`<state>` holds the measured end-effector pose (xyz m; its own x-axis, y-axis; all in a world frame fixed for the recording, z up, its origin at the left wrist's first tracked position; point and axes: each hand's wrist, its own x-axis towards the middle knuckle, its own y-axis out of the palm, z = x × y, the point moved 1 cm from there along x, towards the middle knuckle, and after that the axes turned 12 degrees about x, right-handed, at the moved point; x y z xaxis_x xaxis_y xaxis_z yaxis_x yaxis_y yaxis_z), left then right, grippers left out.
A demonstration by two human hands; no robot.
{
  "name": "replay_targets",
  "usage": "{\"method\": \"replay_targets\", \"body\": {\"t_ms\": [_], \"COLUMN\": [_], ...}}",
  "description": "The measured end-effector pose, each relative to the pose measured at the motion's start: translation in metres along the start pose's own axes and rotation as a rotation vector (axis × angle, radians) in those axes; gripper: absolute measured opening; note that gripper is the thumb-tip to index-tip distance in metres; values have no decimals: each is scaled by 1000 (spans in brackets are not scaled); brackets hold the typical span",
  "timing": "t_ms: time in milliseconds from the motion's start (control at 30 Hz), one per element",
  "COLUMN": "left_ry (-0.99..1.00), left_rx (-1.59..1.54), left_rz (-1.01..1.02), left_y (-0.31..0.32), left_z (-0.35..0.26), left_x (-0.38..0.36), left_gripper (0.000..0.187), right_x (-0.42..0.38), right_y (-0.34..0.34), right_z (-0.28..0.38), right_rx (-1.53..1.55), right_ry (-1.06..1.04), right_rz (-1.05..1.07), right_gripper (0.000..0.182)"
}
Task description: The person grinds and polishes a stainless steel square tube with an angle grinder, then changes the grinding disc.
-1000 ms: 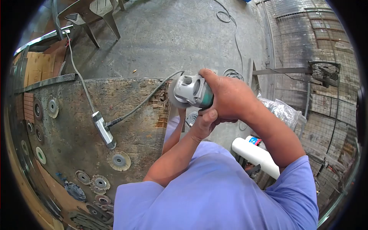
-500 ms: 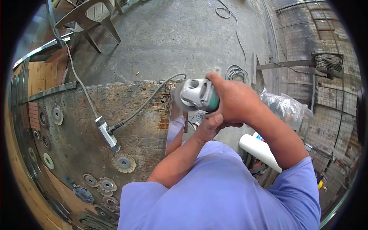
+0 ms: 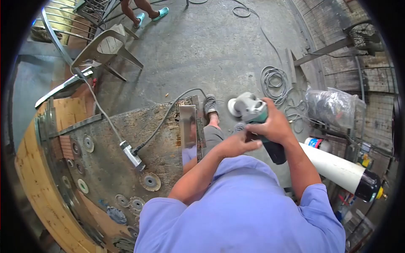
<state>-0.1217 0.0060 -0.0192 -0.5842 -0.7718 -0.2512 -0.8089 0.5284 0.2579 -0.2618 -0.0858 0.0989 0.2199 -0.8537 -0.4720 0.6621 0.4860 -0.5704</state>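
An angle grinder (image 3: 249,106) with a grey head, a green body and a black rear end is gripped by my right hand (image 3: 277,124). Its pale round disc (image 3: 233,109) faces left, out past the bench edge. My left hand (image 3: 236,144) is just below and left of the grinder, thumb stretched out and fingers apart; its fingertips are partly hidden near the tool. To the left, a shiny metal strip (image 3: 188,126) lies along the right edge of the worn wooden bench (image 3: 164,122), reflecting the blue shirt.
A power strip (image 3: 132,155) with a plugged-in cable rests on the bench near several flap discs (image 3: 149,181). A plastic chair (image 3: 101,46) stands beyond. Coiled cable (image 3: 275,84) lies on the floor. At right are a plastic bag (image 3: 331,105) and a white cylinder (image 3: 333,166). Another person's feet (image 3: 152,17) show at the top.
The grinder has moved right, away from the metal strip, in my right hand. My left hand has opened beside it. The view has shifted, bringing another person's feet into sight.
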Motion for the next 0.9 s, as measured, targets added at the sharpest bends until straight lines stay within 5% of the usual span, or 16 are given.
{"method": "replay_targets", "body": {"t_ms": [67,200,300,400,500,600,700,800,900], "left_ry": [-86,-255,-432,-449,-550,-666,-280,-625,-504], "left_rx": [432,906,1202,1311,1013,884,1406,1680,1711], "left_rz": [-106,-928,-1104,-1041,-1077,-1027,-1165,-1082,-1215], "left_y": [-6,-20,-33,-36,-36,-24,-17,-8,-1], "left_z": [-51,-49,-40,-2,-8,-33,-19,-16,-12], "left_x": [-34,-113,-131,-129,-125,-124,-123,-115,-115], "left_gripper": [58,61,74,77,57,67,80,91,89], "right_x": [-5,-11,-19,-24,-31,-35,-40,-36,-35], "right_y": [-1,4,7,10,6,-3,-13,-11,-12], "right_z": [-41,-94,-111,-117,-115,-114,-102,-102,-81], "right_rx": [216,495,607,667,655,666,612,574,474], "right_ry": [-2,91,89,54,-2,-22,11,-36,-25], "right_rz": [-84,-155,-156,-132,-157,-148,-143,-130,-90], "right_gripper": [95,94,95,96,98,100,101,100,100]}}
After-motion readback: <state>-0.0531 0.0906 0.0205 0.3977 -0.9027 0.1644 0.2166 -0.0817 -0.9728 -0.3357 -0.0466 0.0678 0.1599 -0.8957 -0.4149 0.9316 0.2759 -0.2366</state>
